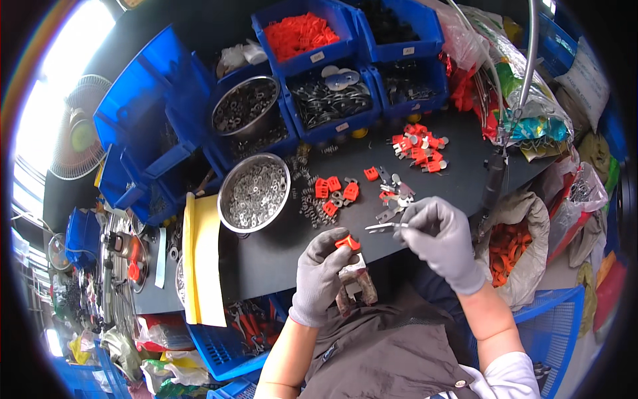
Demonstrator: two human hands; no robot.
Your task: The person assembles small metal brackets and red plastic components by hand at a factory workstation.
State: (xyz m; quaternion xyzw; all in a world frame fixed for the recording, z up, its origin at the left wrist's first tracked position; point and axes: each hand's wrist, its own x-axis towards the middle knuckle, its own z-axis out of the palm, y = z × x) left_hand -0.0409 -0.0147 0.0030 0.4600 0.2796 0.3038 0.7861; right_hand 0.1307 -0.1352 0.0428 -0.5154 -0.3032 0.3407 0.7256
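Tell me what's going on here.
A gloved person is working at a dark table. The left hand holds a red plastic piece, the right hand a thin metal strip, the two apart. Beyond the hands lie loose red parts and metal parts, with a steel bowl of small metal pieces to the left.

Red piece (348, 244): partly hidden by left hand (320, 272)
Metal strip (381, 228): right end covered by right hand (440, 241)
Apron (385, 356): cut off below
Bowl pieces (256, 196): too small to count

The gloved left hand (319, 269) grips a red plastic piece (349, 244), the right hand (442, 243) a thin metal strip (381, 227). Red parts (321, 188) lie on the dark table (279, 261) near a bowl (244, 230) of washers (255, 194).
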